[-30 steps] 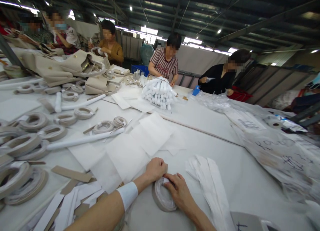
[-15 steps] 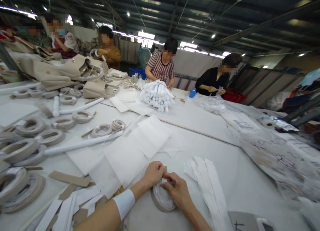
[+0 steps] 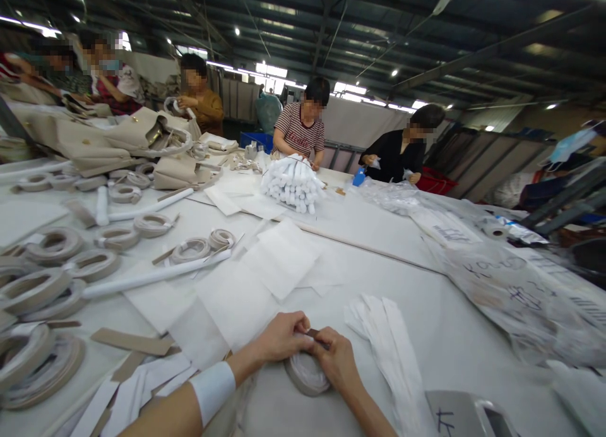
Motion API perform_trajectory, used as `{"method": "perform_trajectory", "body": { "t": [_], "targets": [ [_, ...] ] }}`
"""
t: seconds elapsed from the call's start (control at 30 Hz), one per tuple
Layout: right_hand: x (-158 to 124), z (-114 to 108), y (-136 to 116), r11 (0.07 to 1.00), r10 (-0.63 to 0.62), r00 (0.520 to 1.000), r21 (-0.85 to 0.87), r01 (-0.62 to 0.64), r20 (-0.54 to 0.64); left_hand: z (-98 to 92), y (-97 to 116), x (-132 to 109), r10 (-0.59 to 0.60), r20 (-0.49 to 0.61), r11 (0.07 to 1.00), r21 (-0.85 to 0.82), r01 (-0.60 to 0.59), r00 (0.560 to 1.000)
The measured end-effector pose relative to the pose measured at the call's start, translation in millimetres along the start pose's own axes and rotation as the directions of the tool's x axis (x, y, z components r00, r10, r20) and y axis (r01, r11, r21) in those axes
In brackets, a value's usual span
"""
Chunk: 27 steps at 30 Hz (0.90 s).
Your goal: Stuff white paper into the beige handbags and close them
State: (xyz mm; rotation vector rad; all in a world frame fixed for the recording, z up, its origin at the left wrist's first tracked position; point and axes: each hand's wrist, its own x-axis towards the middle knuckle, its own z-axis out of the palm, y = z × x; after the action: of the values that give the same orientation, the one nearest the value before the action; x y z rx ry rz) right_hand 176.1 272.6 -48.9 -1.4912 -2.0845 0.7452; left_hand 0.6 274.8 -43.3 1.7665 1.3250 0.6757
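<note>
A coiled beige strap point(image 3: 307, 377) with a pale inner side rests on the white table point(image 3: 398, 263) in front of me. My left hand point(image 3: 284, 337) is closed at the far side of the coil, thumb and fingers pinching its edge. Opposite it, my right hand point(image 3: 335, 360) grips the coil's right side, fingertips close to the left ones. A short dark bit of the strap shows between the fingertips. The hands cover the rest of the coil's far part. A bundle of white strips point(image 3: 391, 355) lies just right of my right hand.
Several coiled straps point(image 3: 57, 244) and beige bags point(image 3: 89, 137) fill the left. White sheets point(image 3: 279, 254) lie ahead, with a bundle of white tubes point(image 3: 291, 184) beyond. Plastic bags point(image 3: 506, 285) cover the right. Co-workers point(image 3: 303, 124) stand across the table.
My fingertips have shifted slightly on the coil, and the beige end that stuck up between them now shows as a dark edge. A co-worker at the far right has moved their hands apart.
</note>
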Motion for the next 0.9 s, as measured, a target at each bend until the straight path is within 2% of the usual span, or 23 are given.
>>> {"method": "perform_trajectory", "body": {
  "t": [0.07, 0.2, 0.3, 0.4, 0.47, 0.53, 0.73, 0.9],
  "targets": [
    [-2, 5, 4, 0.997, -0.064, 0.998, -0.049, 0.063, -0.024, -4.2, 1, -7, 0.035, 0.046, 0.998, 0.06, -0.037, 0.998],
    [-10, 15, 7, 0.967, -0.174, 0.978, -0.205, 0.148, -0.113, -1.0, 0, -14, 0.032, 0.065, 0.979, 0.2, -0.045, 0.997],
    [-17, 12, 4, 0.959, -0.21, 0.97, -0.219, 0.18, -0.121, 3.4, -2, -18, 0.037, 0.072, 0.963, 0.264, -0.054, 0.997],
    [-18, -1, -3, 0.98, -0.187, 0.982, -0.075, 0.187, 0.003, 4.8, -3, -21, 0.057, 0.091, 0.953, 0.292, -0.082, 0.994],
    [-16, -10, -6, 0.991, -0.13, 0.986, 0.049, 0.125, 0.102, 5.0, -3, -23, 0.069, 0.102, 0.949, 0.3, -0.097, 0.992],
    [-12, -15, -7, 0.993, -0.065, 0.987, 0.109, 0.049, 0.146, 5.0, -2, -24, 0.074, 0.106, 0.946, 0.307, -0.104, 0.992],
    [-9, -1, 0, 0.999, -0.003, 0.997, 0.051, -0.001, 0.072, -1.1, 2, -25, 0.05, 0.102, 0.937, 0.34, -0.082, 0.993],
    [-14, 6, 1, 0.999, -0.035, 0.999, -0.01, 0.035, 0.003, 2.2, 9, -21, -0.001, 0.096, 0.917, 0.397, -0.037, 0.995]
  ]
}}
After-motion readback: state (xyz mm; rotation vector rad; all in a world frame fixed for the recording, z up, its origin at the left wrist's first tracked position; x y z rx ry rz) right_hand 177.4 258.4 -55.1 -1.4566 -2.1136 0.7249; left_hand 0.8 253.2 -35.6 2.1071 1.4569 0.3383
